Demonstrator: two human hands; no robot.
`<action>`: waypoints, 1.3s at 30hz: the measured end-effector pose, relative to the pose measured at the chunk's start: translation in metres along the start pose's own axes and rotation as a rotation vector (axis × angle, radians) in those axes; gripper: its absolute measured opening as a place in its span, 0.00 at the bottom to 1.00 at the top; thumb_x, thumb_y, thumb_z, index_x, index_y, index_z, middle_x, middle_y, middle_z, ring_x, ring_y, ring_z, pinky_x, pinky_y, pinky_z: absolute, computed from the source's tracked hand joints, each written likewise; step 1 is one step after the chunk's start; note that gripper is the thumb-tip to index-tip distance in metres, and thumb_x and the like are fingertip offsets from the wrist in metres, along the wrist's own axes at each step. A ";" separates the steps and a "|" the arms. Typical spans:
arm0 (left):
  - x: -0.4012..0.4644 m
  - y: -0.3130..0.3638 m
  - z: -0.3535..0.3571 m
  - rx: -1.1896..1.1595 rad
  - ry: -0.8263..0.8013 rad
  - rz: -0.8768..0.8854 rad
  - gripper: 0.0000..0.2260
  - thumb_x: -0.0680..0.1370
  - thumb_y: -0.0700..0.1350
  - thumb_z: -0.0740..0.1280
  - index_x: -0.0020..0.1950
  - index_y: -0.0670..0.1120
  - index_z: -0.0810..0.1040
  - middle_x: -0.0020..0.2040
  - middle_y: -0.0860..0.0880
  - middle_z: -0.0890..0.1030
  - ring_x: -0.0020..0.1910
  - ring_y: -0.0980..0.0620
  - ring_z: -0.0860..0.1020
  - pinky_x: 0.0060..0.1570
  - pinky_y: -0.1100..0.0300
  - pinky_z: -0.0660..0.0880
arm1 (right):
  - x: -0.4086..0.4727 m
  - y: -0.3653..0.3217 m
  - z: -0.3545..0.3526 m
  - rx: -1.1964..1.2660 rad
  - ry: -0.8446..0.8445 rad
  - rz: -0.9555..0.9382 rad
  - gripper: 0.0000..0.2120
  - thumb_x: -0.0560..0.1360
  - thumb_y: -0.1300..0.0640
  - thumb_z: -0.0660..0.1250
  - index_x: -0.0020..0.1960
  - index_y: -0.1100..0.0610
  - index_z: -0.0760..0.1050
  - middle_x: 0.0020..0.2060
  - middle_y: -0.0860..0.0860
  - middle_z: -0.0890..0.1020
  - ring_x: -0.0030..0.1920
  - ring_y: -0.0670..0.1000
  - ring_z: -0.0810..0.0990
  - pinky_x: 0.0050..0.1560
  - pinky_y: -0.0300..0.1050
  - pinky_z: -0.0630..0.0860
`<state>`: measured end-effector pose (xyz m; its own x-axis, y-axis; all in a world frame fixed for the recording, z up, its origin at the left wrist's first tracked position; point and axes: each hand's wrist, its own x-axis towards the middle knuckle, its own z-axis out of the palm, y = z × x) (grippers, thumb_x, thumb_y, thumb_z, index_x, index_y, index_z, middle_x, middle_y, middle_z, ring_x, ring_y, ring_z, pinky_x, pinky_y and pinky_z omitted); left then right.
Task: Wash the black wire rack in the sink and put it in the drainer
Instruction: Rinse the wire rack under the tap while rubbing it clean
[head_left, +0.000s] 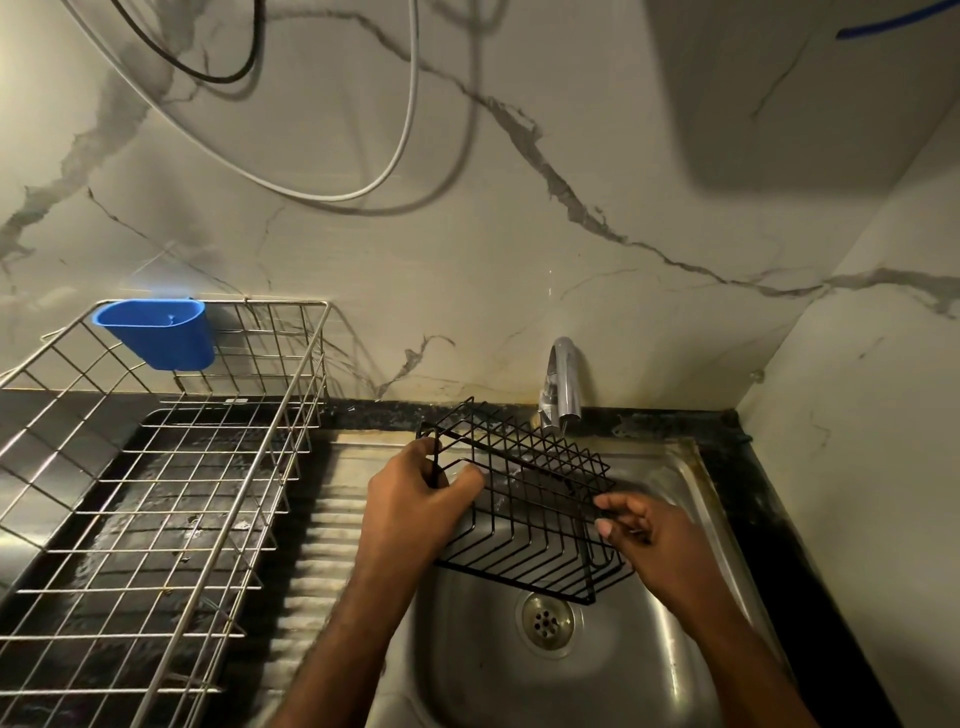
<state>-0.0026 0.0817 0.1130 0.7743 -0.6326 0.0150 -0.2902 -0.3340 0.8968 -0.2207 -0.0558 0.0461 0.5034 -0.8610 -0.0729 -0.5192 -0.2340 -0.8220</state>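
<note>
The black wire rack (524, 499) is held tilted over the steel sink (649, 649), just below the chrome tap (563, 384). My left hand (415, 499) grips the rack's left end, fingers curled round a wire. At the rack's right side, my right hand (634, 530) has fingers and thumb pinched on its wires. The silver wire drainer (156, 493) stands to the left on the black counter, with nothing lying in its base.
A blue plastic cup (161, 332) hangs on the drainer's back rim. The sink's ribbed draining board (332, 545) lies between drainer and basin. Its drain (545, 621) is open below the rack. Cables (410, 130) hang on the marble wall; a corner wall closes the right.
</note>
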 end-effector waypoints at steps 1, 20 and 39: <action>0.000 0.000 0.000 -0.002 -0.001 0.001 0.24 0.74 0.51 0.74 0.68 0.45 0.78 0.31 0.52 0.79 0.27 0.64 0.74 0.29 0.69 0.70 | 0.000 -0.001 0.000 0.000 0.000 0.004 0.12 0.76 0.55 0.71 0.58 0.47 0.80 0.49 0.42 0.83 0.51 0.40 0.80 0.48 0.41 0.79; -0.001 0.001 -0.017 0.021 0.012 -0.011 0.22 0.74 0.52 0.73 0.66 0.47 0.78 0.34 0.50 0.82 0.32 0.55 0.79 0.36 0.58 0.76 | 0.002 -0.012 0.007 0.065 -0.031 0.005 0.11 0.75 0.58 0.72 0.57 0.47 0.79 0.48 0.43 0.84 0.49 0.40 0.81 0.46 0.38 0.77; -0.001 0.006 -0.027 0.015 0.009 0.016 0.25 0.75 0.51 0.73 0.70 0.46 0.76 0.36 0.48 0.82 0.35 0.56 0.81 0.36 0.63 0.76 | 0.000 -0.019 0.011 0.040 -0.034 -0.003 0.12 0.76 0.56 0.71 0.58 0.47 0.79 0.49 0.41 0.83 0.51 0.39 0.80 0.47 0.36 0.76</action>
<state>0.0100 0.0995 0.1304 0.7746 -0.6315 0.0337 -0.3108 -0.3339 0.8899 -0.2034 -0.0461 0.0549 0.5285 -0.8443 -0.0884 -0.4899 -0.2183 -0.8440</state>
